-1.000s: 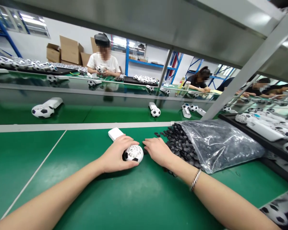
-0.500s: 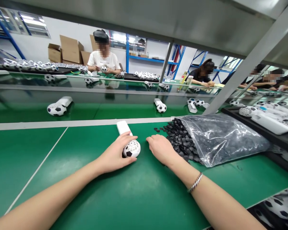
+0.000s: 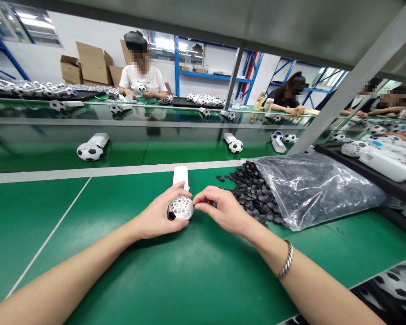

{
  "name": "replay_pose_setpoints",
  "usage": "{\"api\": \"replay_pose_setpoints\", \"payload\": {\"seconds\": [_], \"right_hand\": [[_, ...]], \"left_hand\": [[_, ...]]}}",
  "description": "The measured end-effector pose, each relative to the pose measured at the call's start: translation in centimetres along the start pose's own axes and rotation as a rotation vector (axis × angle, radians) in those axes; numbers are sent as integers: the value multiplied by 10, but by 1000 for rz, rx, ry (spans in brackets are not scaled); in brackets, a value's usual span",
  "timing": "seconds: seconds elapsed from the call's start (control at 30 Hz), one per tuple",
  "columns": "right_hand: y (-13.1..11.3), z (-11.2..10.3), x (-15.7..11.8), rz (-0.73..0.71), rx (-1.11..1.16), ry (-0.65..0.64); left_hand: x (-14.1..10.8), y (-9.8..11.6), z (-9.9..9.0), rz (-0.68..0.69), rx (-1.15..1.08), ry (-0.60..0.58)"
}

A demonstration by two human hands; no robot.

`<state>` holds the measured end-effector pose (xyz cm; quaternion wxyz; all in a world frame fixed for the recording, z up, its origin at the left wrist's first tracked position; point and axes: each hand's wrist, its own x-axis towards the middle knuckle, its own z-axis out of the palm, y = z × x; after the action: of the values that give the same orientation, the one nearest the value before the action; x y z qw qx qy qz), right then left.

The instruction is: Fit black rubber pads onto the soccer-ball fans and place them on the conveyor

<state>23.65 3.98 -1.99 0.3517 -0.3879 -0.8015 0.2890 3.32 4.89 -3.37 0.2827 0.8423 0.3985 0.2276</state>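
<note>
A white device with a round, football-patterned head (image 3: 182, 208) lies on the green table (image 3: 149, 280), its white handle pointing away. My left hand (image 3: 162, 211) is wrapped round the left side of that head, thumb at the near edge and fingers at the far edge. Thumb and forefinger of my right hand (image 3: 223, 208) are pinched together at the head's right edge; whatever they hold is too small to make out. Beside my right hand, a heap of small black pieces (image 3: 257, 196) spills from a clear plastic bag (image 3: 321, 187).
Beyond the pale strip (image 3: 128, 170), similar football devices (image 3: 90, 151) rest on a green surface. A black tray (image 3: 375, 167) of white devices stands at the right. A slanted metal post (image 3: 352, 85) rises behind the bag. Several people sit across the tables.
My right hand has moved left from near the black pieces to the device's head. The device has turned, its handle now pointing more directly away. The surface devices beyond have shifted right in view.
</note>
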Motion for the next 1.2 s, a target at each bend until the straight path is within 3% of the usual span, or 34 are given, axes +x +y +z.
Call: {"api": "replay_pose_setpoints", "payload": {"seconds": [0.27, 0.5, 0.6, 0.7, 0.83, 1.07, 1.2], "right_hand": [[-2, -1, -2, -21, 36, -20], [-2, 5, -3, -383, -278, -180], [0, 12, -2, -456, -333, -181], [3, 17, -2, -370, -201, -71], [11, 18, 1, -128, -27, 59], [17, 23, 6, 146, 163, 1], [22, 6, 10, 206, 124, 67]], "left_hand": [[-1, 1, 1, 19, -7, 2], [2, 0, 2, 43, -37, -16], [1, 0, 2, 32, -49, -8], [0, 0, 3, 33, -68, 13], [1, 0, 6, 29, -85, 47], [3, 1, 10, 20, -117, 85], [1, 0, 10, 40, -78, 40]]}}
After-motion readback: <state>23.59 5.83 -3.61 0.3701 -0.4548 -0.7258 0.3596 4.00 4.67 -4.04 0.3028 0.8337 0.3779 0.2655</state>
